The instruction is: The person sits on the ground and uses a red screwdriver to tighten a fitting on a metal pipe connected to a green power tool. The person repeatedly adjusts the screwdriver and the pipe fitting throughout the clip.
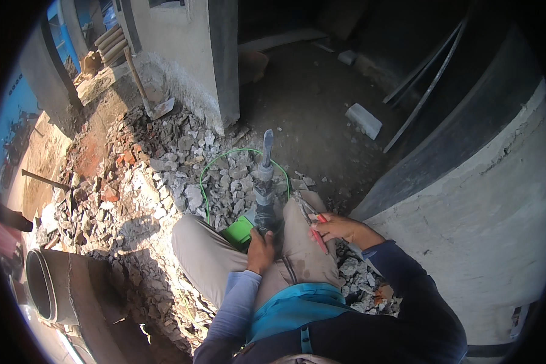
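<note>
**Power tool [265, 209] steadied between the legs [203, 252], pliers [318, 238] held alongside**

The space is bounded on the right by a curved-looking plastered wall [467, 200] and at the upper left by a pale pillar [176, 54]. Between them, broken rubble [191, 197] is spread, with a shovel [141, 85] leaned near the pillar's foot. The power tool is held between the legs, its chisel [267, 145] pointed away from the body. The tool's dark body is clasped by the left hand [260, 253]; the red handles of the pliers are gripped by the right hand [332, 229], their tip set over the right knee, near the tool's neck but apart from it. A green block [238, 231] is seen beside the body, though whether it is joined cannot be told for certain. A thin green cord [246, 149] is looped beyond.

The step in hand is judged to be hand work around the tool; for the next move, a steady left hold would be needed.
</note>
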{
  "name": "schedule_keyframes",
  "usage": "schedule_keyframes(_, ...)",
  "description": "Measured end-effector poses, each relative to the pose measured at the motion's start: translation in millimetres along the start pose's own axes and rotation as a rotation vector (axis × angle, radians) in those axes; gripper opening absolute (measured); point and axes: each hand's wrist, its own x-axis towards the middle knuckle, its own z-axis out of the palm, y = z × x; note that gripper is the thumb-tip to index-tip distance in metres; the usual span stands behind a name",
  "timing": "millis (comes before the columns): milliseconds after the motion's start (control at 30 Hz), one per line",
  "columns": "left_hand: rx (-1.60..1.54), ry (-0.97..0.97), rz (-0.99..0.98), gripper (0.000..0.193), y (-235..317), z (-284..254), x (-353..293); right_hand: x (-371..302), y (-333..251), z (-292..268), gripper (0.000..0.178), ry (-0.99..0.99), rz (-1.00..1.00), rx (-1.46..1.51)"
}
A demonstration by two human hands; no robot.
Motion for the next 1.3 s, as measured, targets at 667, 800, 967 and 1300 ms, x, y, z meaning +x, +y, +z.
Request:
schedule_keyframes(667,0.137,-0.100,0.068,0.071,3.8,12.0,-46.3,69.8,14.7,43.1,0.046,0.377,-0.448,0.507)
schedule_keyframes(800,0.198,-0.140,0.000,0.066,4.5,4.7,-53.3,52.8,-7.7,33.0,0.046,0.434,-0.443,0.360)
schedule_keyframes(967,0.222,-0.167,0.066,0.070,3.7,6.3,-42.5,52.5,-4.2,37.1,0.039,0.375,-0.519,0.342)
schedule_keyframes(1300,0.411,-0.279,0.030,0.073,-8.0,-8.0,-48.5,22.4,-8.7,50.0,0.034,0.155,-0.327,0.850)
